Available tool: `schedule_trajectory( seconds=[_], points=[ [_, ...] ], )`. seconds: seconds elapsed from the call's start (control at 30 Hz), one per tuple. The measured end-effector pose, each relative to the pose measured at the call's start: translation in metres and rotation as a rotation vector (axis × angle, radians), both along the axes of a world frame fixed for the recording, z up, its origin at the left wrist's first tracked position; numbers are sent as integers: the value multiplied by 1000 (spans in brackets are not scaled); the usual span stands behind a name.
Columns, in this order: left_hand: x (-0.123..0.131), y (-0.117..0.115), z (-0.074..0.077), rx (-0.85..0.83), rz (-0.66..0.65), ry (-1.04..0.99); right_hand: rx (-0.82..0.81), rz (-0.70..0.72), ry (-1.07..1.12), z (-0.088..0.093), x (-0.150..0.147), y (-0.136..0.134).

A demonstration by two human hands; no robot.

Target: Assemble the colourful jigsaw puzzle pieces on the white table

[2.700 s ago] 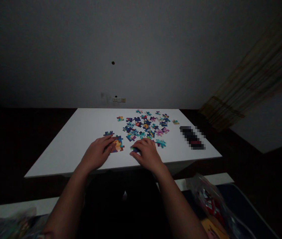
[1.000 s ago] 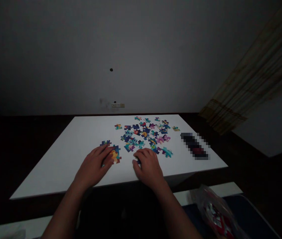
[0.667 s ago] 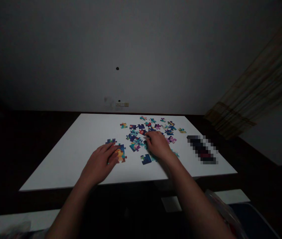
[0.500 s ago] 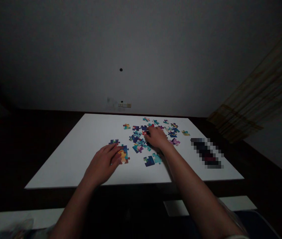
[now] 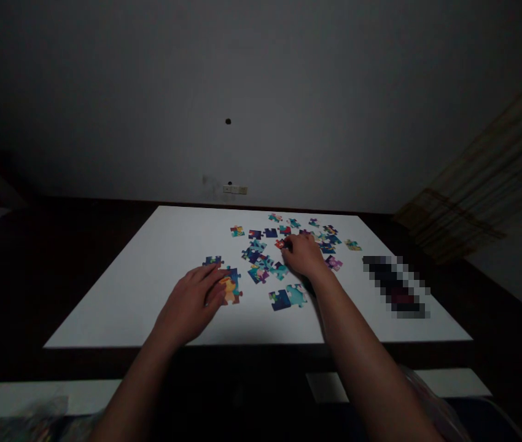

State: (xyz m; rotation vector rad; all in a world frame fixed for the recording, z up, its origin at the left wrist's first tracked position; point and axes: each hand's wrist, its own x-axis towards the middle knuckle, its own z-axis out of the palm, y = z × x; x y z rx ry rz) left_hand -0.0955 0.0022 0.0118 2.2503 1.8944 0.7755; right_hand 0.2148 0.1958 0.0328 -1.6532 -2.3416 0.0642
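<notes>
My left hand (image 5: pixel 191 302) lies palm down with outstretched fingers on a joined patch of jigsaw puzzle pieces (image 5: pixel 230 286), orange, yellow and blue, and covers part of it. Further out, my right hand (image 5: pixel 304 253) has thumb and fingers closed on a small red puzzle piece (image 5: pixel 280 244), its right side hidden by the fingertips. Loose puzzle pieces in blue, teal and purple lie around that hand. Nearer to me, a dark blue piece (image 5: pixel 280 299) touches a light teal piece (image 5: pixel 296 295).
The white table (image 5: pixel 123 288) carries everything. A pixelated dark object (image 5: pixel 394 287) lies on its right side. Behind stands a grey wall (image 5: pixel 150 110) with sockets (image 5: pixel 235 190), and a curtain (image 5: pixel 463 184) hangs at the right. Crumpled clear plastic (image 5: pixel 40 417) shows at the lower left.
My right hand has shifted slightly to the right, the red piece along with it. My left hand stays on the joined patch. The whole view has turned a little.
</notes>
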Motion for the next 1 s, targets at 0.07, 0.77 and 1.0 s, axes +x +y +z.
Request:
schedule_trajectory(
  seconds=[0.07, 0.77, 1.0],
  points=[
    [0, 0, 1, -8, 3, 2, 19, 34, 33, 1, -1, -3],
    [1, -1, 5, -30, 18, 11, -128, 385, 188, -2, -2, -17],
    [1, -1, 6, -29, 36, 17, -133, 424, 220, -9, 2, -12]
  ],
)
